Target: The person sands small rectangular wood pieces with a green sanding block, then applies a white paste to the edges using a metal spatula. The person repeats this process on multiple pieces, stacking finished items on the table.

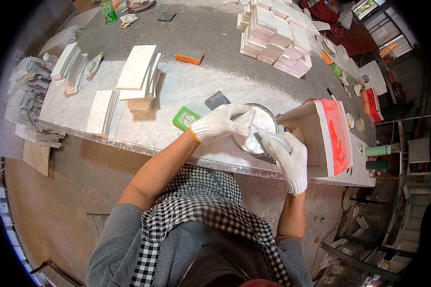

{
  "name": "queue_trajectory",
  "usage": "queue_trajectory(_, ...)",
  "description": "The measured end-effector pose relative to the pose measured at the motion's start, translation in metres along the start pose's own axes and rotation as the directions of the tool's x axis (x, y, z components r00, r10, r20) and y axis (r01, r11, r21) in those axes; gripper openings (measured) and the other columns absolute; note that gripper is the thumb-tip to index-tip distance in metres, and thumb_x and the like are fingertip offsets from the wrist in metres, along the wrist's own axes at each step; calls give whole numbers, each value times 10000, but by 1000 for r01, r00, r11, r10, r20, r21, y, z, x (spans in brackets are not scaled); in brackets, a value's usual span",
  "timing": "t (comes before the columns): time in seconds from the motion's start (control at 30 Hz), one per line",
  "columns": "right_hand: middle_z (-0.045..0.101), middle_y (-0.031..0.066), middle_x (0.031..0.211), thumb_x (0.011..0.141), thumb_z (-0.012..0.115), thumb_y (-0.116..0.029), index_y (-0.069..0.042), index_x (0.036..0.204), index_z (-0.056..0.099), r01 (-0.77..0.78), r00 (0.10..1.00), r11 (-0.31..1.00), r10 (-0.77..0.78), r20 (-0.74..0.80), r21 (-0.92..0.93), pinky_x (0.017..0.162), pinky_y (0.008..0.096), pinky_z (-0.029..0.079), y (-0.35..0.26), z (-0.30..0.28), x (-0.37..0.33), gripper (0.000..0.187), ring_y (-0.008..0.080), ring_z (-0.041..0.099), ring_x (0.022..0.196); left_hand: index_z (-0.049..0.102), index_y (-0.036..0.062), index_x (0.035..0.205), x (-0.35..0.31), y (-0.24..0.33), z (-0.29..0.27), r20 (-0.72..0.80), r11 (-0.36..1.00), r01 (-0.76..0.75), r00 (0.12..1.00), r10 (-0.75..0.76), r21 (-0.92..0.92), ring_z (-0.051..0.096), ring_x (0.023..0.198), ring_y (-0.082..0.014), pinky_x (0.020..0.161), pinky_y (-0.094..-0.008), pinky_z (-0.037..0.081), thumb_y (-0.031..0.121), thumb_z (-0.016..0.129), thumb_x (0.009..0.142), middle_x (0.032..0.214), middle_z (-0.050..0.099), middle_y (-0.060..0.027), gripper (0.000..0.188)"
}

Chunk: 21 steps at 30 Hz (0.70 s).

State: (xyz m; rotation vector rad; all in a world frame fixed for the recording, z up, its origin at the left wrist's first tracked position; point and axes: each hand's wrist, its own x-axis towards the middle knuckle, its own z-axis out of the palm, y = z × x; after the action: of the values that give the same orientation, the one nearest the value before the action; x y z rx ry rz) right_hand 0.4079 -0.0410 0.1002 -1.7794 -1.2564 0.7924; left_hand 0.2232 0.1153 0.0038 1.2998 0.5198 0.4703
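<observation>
My left hand (221, 125), in a white knit glove, pinches a small white tile piece (245, 117) above a round metal bowl (276, 119). White powder or paste (265, 120) fills much of the bowl. My right hand (292, 158), gloved alike, is closed around a pale, rounded thing with a narrow tip, which looks like a squeeze bottle (276, 140). Its tip points at the tile piece; whether they touch I cannot tell. Left of the bowl lie a dark grey square pad (217, 100) and a green block (185, 118).
An open cardboard box (313, 136) with a red-and-white flap stands right of the bowl. Stacked white tiles (138, 68) and an orange-sided block (189, 56) lie to the left. A large tile pile (276, 38) rises at the back; beyond it sits another person (326, 12).
</observation>
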Motion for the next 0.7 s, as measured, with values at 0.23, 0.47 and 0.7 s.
queue_trajectory(0.23,660,69,776,877,754,-248,4,965,741,38,999,999,-38,-8,6,656,300,472,3,2,2,267,122,571,705,486,-7,1479,0,-3,0,2,1000,-6,1000,6,3,518,1340,-255,1120,-367,426,315,920,675,1468,542,-156,968)
queue_trajectory(0.47,638,65,761,876,755,-241,7,953,735,58,998,998,-58,-14,7,651,296,466,5,4,3,260,118,559,699,489,-2,1480,-2,1,-1,-3,998,-4,1000,4,67,492,1367,-269,1141,-374,400,339,911,676,1489,521,-169,970)
queue_trajectory(0.7,654,60,772,881,752,-240,6,961,739,30,1000,999,-30,-6,-19,651,291,466,2,2,2,258,112,566,707,489,0,1484,-3,9,1,4,995,-1,1000,1,98,508,1355,-267,1132,-371,411,360,915,666,1475,538,-169,990)
